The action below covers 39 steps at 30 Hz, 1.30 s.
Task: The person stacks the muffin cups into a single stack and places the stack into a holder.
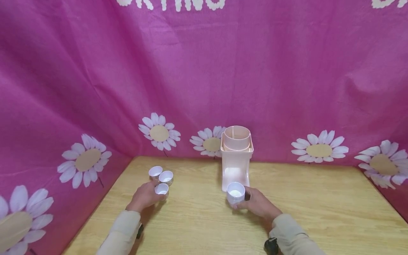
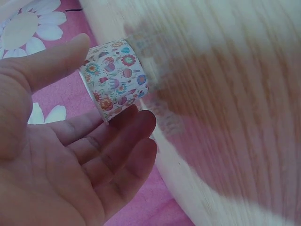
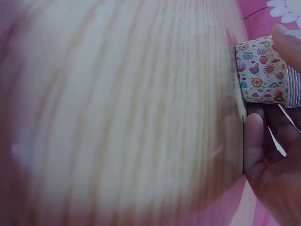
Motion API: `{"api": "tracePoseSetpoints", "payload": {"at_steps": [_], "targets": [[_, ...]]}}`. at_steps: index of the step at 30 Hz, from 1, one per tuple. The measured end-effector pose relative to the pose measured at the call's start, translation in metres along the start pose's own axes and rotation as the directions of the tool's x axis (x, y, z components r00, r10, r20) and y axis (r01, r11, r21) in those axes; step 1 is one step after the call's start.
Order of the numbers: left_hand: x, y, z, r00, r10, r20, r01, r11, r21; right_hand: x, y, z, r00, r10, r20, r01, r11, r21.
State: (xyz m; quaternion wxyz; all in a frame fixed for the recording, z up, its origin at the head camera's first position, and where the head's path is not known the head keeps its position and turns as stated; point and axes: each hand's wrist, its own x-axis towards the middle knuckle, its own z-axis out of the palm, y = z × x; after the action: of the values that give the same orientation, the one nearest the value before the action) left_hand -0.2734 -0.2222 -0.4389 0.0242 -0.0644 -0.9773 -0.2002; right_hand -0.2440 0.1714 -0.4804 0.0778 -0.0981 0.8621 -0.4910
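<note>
On the left of the table my left hand (image 1: 147, 196) holds a small white paper cup (image 1: 161, 189) between thumb and fingers. Colourful flower prints cover that cup's side in the left wrist view. Two more paper cups, one behind (image 1: 155, 171) and one beside it (image 1: 166, 177), stand close together by that hand. My right hand (image 1: 259, 203) grips a stack of nested paper cups (image 1: 235, 193) in front of a pale pink plastic stand (image 1: 236, 159). Several rims show at the stack's top in the right wrist view, and its base is at the tabletop.
The stand has a round open tube (image 1: 237, 137) at its top and a hollow front below. Behind the wooden table (image 1: 197, 219) hangs a magenta cloth (image 1: 204, 78) with white daisies, which also closes off the left and right sides.
</note>
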Motion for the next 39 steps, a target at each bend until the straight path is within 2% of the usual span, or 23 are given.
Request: {"api": "tracePoseSetpoints", "payload": {"at_steps": [8,13,23,28,39], "targets": [[-0.0003,0.0019,-0.0081,1.0,0.001,0.007,-0.001,1.0,0.006,0.0021,-0.0039,-0.001,1.0,-0.023,-0.004,0.023,0.999,-0.025],[-0.0016,0.0023,-0.0083,1.0,0.009,0.003,-0.009,1.0,-0.001,0.0015,-0.0055,-0.0014,0.999,-0.028,-0.016,0.027,0.998,-0.062],[0.0002,-0.0006,-0.0076,1.0,0.002,0.009,-0.001,0.999,-0.039,0.0022,-0.0066,-0.0017,1.0,0.005,-0.023,-0.006,0.999,-0.04],[0.0042,0.002,-0.0097,1.0,0.02,-0.008,-0.02,0.999,-0.034,0.0035,-0.0063,-0.002,1.0,0.003,-0.029,-0.003,1.0,-0.003],[0.0006,0.0045,-0.0012,0.999,-0.007,-0.038,0.005,0.999,-0.052,0.0009,-0.0016,-0.001,1.0,0.005,-0.03,-0.006,0.999,-0.032]]}}
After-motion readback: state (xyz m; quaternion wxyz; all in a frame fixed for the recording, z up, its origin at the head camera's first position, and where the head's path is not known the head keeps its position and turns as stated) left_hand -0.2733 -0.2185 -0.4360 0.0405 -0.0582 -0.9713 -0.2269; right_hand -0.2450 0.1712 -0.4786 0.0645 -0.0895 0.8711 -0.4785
